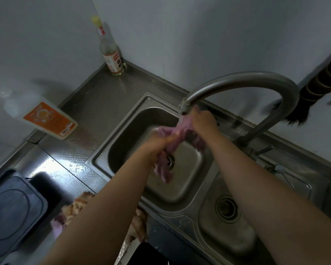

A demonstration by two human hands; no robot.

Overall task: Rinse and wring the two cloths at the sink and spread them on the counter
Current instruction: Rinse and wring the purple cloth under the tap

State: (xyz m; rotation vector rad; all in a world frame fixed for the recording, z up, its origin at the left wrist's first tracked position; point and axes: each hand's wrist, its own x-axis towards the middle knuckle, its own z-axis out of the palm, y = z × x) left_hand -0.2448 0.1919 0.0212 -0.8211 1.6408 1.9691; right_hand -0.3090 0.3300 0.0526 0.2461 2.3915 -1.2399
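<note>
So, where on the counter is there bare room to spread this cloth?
The widest bare patch is the steel counter between the corner bottle, the lying bottle and the left basin. The front edge is crowded: the other cloth lies there beside the dark cooktop. Both hands grip the pink cloth over the basin.

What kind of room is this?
Most likely a small home kitchen: a steel double-basin sink with a curved metal tap, a tall glass bottle with a yellow cap in the corner, and a dark cooktop beside the counter.
</note>
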